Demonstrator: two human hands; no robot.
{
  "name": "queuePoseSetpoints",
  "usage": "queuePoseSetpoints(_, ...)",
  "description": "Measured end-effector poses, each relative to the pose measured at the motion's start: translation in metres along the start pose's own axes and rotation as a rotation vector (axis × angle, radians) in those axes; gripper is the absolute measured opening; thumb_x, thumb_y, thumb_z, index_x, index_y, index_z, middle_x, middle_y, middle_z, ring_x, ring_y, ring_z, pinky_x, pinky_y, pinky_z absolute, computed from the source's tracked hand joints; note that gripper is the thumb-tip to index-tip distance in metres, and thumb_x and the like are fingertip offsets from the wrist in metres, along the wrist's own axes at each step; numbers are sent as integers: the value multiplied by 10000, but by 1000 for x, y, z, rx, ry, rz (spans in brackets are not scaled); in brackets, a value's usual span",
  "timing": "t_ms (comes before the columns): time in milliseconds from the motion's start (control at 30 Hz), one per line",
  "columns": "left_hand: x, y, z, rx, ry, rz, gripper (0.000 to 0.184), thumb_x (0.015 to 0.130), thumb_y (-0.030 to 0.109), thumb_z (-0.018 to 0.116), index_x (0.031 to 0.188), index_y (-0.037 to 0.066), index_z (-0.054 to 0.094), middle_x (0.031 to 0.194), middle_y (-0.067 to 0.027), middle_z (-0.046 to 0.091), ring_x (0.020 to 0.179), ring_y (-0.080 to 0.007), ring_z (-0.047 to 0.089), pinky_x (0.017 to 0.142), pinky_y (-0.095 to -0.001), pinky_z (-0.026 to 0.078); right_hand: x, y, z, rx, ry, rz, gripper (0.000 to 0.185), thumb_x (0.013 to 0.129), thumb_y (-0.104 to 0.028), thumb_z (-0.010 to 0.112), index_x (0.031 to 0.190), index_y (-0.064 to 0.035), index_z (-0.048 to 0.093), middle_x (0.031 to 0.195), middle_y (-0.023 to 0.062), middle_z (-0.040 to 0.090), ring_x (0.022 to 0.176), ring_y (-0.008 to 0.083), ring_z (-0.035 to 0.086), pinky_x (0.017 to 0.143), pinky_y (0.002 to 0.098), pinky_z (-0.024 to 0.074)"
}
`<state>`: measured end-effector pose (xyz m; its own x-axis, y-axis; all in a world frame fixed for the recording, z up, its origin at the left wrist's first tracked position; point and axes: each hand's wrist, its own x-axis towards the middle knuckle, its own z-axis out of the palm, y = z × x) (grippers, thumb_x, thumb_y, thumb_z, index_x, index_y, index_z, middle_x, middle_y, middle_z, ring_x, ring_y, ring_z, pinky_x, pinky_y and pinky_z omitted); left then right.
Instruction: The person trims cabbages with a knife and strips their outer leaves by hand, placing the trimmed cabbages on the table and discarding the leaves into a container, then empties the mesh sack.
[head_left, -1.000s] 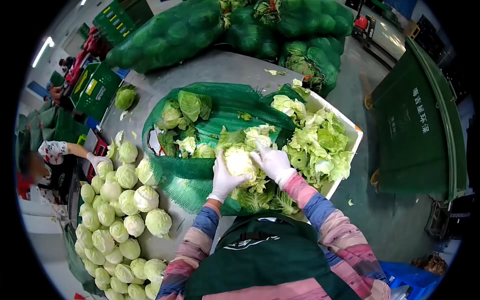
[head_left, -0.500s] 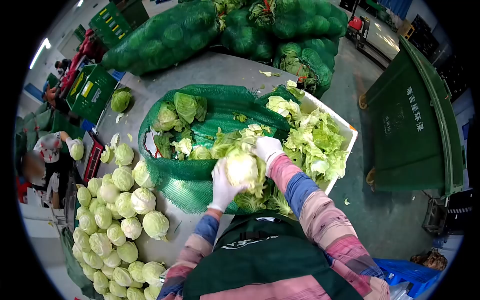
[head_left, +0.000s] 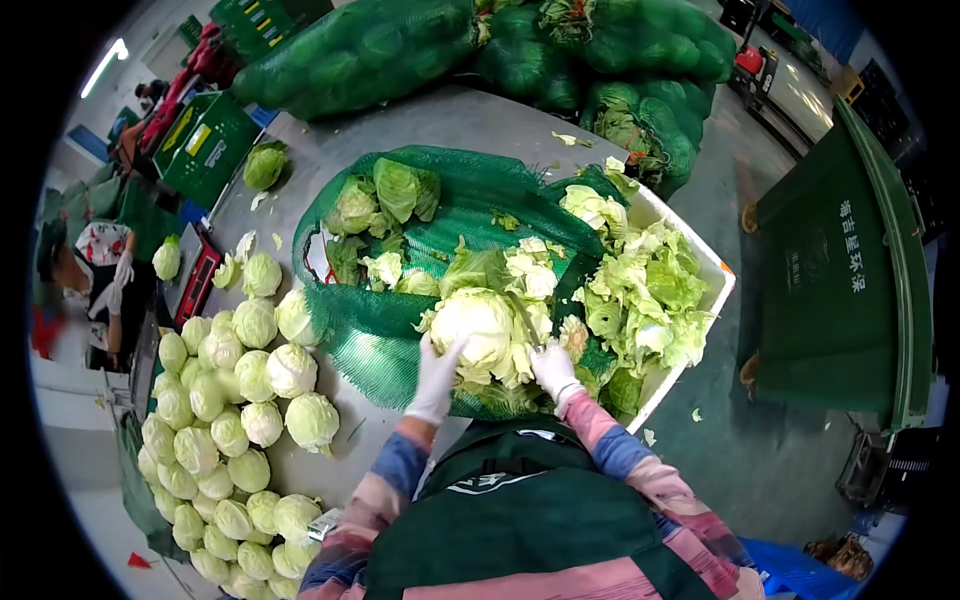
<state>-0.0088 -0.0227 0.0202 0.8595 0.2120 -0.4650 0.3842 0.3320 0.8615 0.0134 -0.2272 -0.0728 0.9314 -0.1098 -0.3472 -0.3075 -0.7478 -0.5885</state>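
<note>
A pale cabbage (head_left: pixel 470 332) with loose outer leaves sits on the green mesh bag (head_left: pixel 365 352) in front of me. White-gloved, my left hand (head_left: pixel 434 382) grips its lower left side. My right hand (head_left: pixel 553 370), also gloved, is closed round a knife (head_left: pixel 524 318), whose narrow blade points up and away along the cabbage's right side; the handle is mostly hidden in the fist. Beyond the cabbage, inside the bag's opening, lie greener cabbages (head_left: pixel 400 190) and torn leaves.
Many trimmed cabbages (head_left: pixel 230 430) crowd the table's left side. A white box (head_left: pixel 708 262) of leaves stands close on the right, a large green bin (head_left: pixel 825 270) beyond it. Full mesh sacks (head_left: pixel 360 60) lie at the back. A co-worker (head_left: pixel 105 270) stands at left.
My right hand has come down and toward me with the knife, from above the cabbage to its lower right. The cabbage's pale side now shows more fully. The co-worker's cabbage has been set down.
</note>
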Motion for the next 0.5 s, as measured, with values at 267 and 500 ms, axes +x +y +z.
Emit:
queuePoseSetpoints(267, 9, -8, 21, 1026, -11, 581, 1174, 545, 300, 916, 1416, -68, 220, 1356, -270, 331, 1249, -428, 364, 1062, -446, 347, 9, -85, -87, -5, 40, -329, 863, 781, -638, 616, 1410, -82, 416, 1356, 218, 494, 1128, 342, 583, 887, 423, 483)
queuePoseSetpoints(500, 16, -1, 14, 1038, -150, 620, 1142, 548, 282, 916, 1430, -18, 255, 1383, -236, 314, 1275, -402, 355, 1092, -427, 329, 65, -76, -65, 43, -195, -271, 643, 793, -653, 584, 963, -46, 711, 920, 207, 690, 926, 352, 655, 837, 419, 499)
